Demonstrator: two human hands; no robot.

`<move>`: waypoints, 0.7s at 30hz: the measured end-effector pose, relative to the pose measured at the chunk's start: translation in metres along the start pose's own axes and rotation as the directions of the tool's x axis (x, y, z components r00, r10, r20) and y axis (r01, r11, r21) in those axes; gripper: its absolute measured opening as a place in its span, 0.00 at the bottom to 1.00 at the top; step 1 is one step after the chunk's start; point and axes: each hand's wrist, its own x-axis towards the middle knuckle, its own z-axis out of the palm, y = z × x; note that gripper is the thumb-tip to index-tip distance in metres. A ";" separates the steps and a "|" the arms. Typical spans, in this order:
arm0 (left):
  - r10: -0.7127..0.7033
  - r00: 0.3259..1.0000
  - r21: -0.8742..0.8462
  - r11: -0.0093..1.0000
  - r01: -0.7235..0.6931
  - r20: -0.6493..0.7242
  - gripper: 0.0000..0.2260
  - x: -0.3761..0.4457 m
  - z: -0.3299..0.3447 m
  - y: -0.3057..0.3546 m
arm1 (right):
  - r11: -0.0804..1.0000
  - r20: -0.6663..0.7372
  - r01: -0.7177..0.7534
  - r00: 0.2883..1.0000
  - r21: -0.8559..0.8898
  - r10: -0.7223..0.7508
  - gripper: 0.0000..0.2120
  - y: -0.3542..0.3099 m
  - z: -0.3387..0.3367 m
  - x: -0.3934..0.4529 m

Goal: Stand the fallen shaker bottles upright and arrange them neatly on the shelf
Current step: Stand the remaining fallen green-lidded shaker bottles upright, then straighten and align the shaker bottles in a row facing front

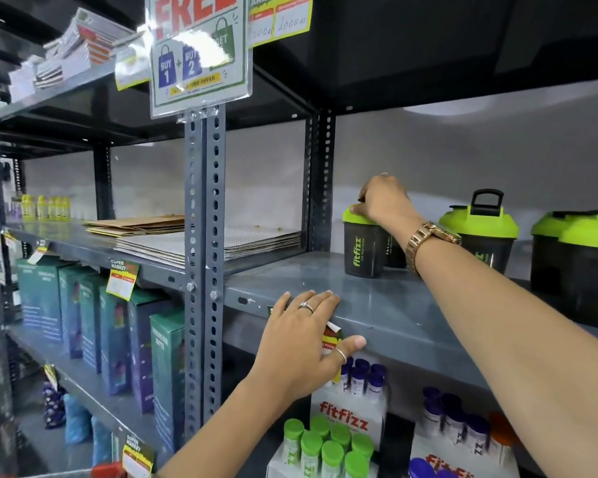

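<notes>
While the left hand (301, 336) is bracing on the shelf (377, 305) edge, fingers spread flat, the right hand (382, 201) is gripping the shaker bottle (363, 246) by its green lid, fingers curled over it. Bottle's standing directly below them. Probably light, stiff, smooth plastic; lid rim looks like the safest hold.

Lighting: bright and even at shelf level, with a pale pool of light on the back wall (497, 139) at upper right, while the underside of the upper shelf (428, 46) stays near black. Glare: a white flare washes out the middle of the laminated offer sign (199, 53), and a soft sheen lies on the grey shelf (377, 298). Picture quality: wide-angle bowing of the uprights and shelf edges, soft blur toward the left margin and bottom corners, centre reasonably sharp.
</notes>
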 end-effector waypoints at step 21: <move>-0.373 0.924 -0.554 0.754 0.353 0.082 0.28 0.115 0.007 0.019 | 0.752 -0.243 -0.275 0.832 0.599 0.498 0.49 0.091 -0.065 -0.106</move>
